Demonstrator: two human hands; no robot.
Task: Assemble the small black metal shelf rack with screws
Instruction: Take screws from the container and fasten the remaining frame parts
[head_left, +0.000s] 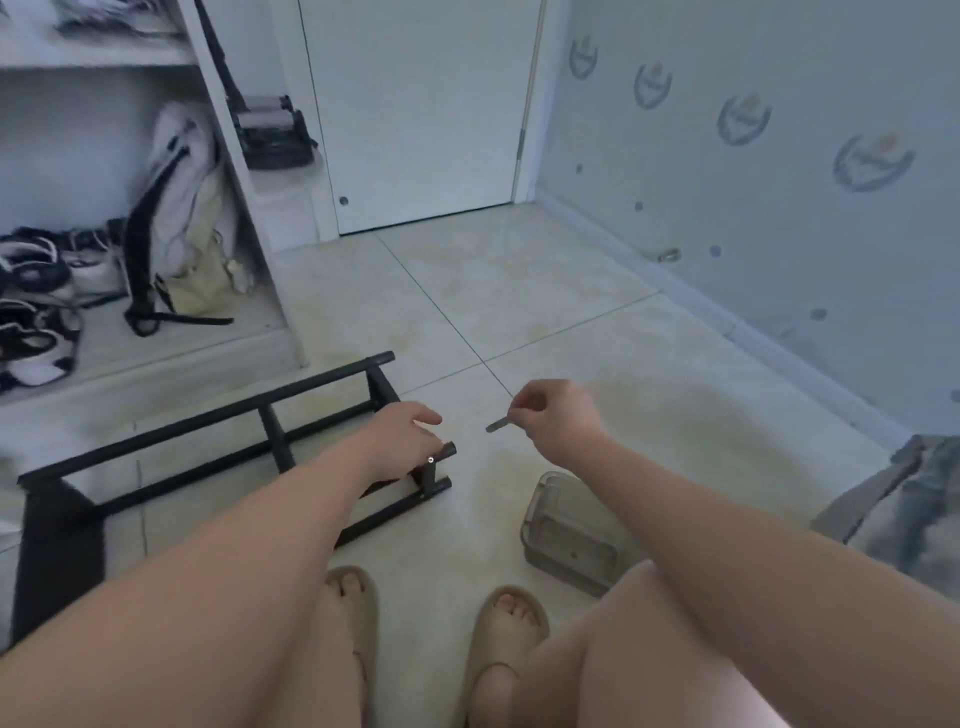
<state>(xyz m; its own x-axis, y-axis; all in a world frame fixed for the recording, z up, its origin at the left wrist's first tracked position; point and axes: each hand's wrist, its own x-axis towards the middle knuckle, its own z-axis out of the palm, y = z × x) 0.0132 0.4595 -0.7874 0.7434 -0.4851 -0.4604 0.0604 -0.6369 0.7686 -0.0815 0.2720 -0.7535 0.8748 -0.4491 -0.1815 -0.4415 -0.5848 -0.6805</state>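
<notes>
The small black metal rack lies on its side on the tiled floor, left of centre, its long bars running from lower left to upper right. My left hand rests on the rack's near end, fingers curled over the end of a bar; a small silver screw head shows on the upright just below it. My right hand hovers to the right, clear of the rack, pinching a small grey metal tool that points toward the rack end.
A clear plastic container sits on the floor by my right knee. My feet in beige slippers are below. An open closet with shoes and bags stands at left. Grey clothing lies at right, a white door ahead.
</notes>
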